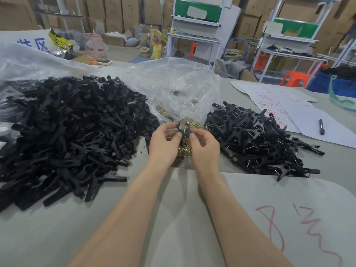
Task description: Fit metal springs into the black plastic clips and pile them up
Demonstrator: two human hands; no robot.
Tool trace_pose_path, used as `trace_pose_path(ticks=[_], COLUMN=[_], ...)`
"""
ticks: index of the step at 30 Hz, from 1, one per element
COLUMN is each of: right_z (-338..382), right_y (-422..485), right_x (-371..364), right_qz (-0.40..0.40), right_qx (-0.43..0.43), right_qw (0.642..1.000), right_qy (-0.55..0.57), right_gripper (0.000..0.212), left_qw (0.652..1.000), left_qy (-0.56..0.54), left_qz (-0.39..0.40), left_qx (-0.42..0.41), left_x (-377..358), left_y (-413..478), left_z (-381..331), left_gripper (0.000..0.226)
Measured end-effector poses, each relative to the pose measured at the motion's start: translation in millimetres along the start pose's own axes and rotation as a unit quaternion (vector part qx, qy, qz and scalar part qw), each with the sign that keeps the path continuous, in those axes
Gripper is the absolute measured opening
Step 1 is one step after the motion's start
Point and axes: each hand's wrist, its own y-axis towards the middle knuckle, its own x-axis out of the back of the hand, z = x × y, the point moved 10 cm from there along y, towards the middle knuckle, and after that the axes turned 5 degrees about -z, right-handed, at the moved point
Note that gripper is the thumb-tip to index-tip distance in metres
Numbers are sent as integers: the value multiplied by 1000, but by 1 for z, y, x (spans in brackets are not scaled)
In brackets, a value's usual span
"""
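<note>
- where's the clip [182,130]?
- just above the loose springs [185,149], pinched between left hand [163,140] and right hand [205,143], fingers curled on it; spring looks half seated.
- next?
- probably press it home, then drop it on the right pile [260,139].

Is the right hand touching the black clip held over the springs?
Touching. Head view shows the right hand pinching the black clip between thumb and fingertip; the left hand grips it too.

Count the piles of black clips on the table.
2: a large pile at left and a smaller pile at right. The plastic bag at far left may hide more.
</note>
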Motion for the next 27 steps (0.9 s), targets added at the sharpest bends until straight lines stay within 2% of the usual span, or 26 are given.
trace_pose_path(ticks=[10, 17, 22, 27], right_z=[2, -2, -2, -2], right_y=[2, 2, 1, 1], right_x=[2, 7, -2, -1], right_qz=[8, -18, 23, 20], right_qx=[-7, -29, -33, -39], right_qw=[1000, 999, 999, 998], right_qy=[24, 37, 33, 45], right_gripper=[32, 28, 28, 29], left_qw=[999, 998, 998, 997], left_qy=[-23, -48, -45, -59], left_qz=[29, 14, 21, 25], left_qx=[15, 31, 30, 32], left_x=[-5, -5, -5, -5], left_y=[0, 3, 4, 5], left_z=[1, 8, 9, 11], left_gripper=[22, 23, 26, 22])
